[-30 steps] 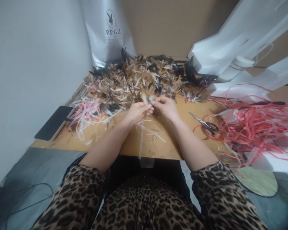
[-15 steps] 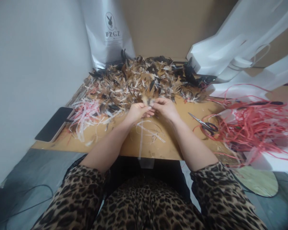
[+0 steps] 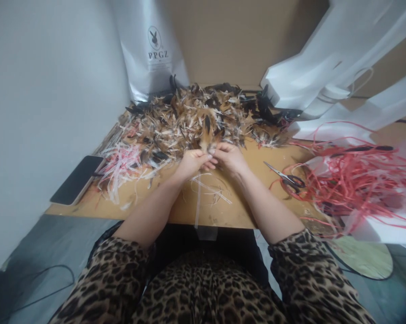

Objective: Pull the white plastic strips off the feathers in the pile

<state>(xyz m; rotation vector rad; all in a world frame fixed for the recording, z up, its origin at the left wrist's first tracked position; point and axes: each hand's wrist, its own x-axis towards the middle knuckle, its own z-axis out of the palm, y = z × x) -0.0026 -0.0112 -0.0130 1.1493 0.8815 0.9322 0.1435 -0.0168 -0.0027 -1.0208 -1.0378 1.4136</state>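
Note:
Close together over the table (image 3: 229,211), my two hands pinch a small bunch of feathers (image 3: 207,137), golden brown with a dark tip, standing upright. My left hand (image 3: 195,163) is closed on its base from the left. From the right, my right hand (image 3: 229,157) grips the same base with thumb and finger. The exact contact between fingertips and quills is too small to make out. Just behind lies a wide heap of brown, white and black feathers (image 3: 185,114). Thin white strips (image 3: 198,198) lie on the tabletop below my hands.
Black-handled scissors (image 3: 292,181) lie right of my arms, beside a tangle of red strips (image 3: 361,180). A phone (image 3: 77,180) and pink-white strips (image 3: 120,164) are at left. Behind stand a silver bag (image 3: 155,67) and white packaging (image 3: 310,76).
The feather bunch now stands more upright, its dark tip plainly seen above my fingers. Both hands stay pinched together, and the whole view has shifted slightly.

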